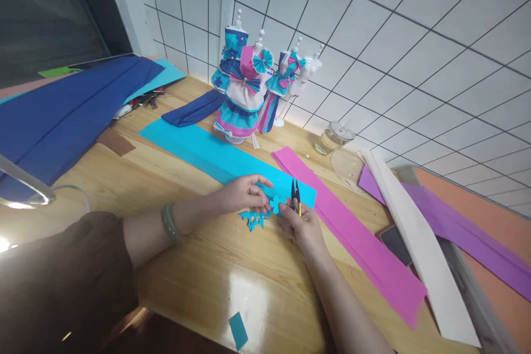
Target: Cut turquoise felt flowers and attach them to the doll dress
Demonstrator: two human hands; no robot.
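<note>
My right hand is closed round a small pair of snips with dark blades pointing up and a yellow part on the handle. Between its thumb and finger it also pinches a small turquoise paper flower. My left hand is beside the flower, fingers loosely curled and apart; whether a fingertip touches the petals I cannot tell. Below the hands lie turquoise paper scraps on the wooden table. A long turquoise paper strip runs behind both hands.
Dress forms in paper dresses stand by the tiled wall. A lidded glass cup is at the back. Pink, white and purple strips lie right, partly over a phone. Dark blue paper covers the left.
</note>
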